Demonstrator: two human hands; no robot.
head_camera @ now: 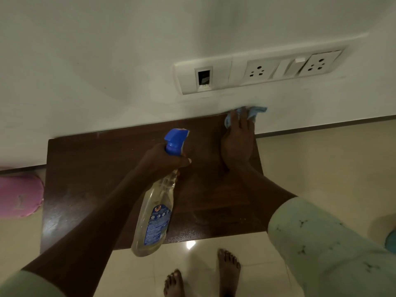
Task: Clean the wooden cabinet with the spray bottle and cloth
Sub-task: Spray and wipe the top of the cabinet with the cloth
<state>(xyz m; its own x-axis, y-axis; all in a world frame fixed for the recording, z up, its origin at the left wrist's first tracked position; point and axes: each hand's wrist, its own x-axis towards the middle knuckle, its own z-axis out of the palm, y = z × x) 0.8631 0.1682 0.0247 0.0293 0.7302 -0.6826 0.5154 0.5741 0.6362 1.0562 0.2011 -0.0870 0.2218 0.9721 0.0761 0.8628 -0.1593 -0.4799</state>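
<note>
wooden cabinet (85, 168), far right corner: right hand (236, 144) should press the cloth (256, 111) evenly with flat fingers, left hand (165, 160) gripping the spray bottle (154, 213).

A plain white wall (107, 61) fills the far half of the dim view. Set into it on the right is a long white switch plate (257, 71) with a small dark port (203, 77), two round-pin sockets (258, 69) and a rocker switch (296, 65) between them. A dark skirting strip (321, 125) meets a glossy cream tiled floor (321, 157). The wooden cabinet (85, 168), dark brown, stands against the wall. A pink cushioned object (19, 196) lies on the floor at the left edge. A bright glare spot (190, 244) shines on the near tiles.
</note>
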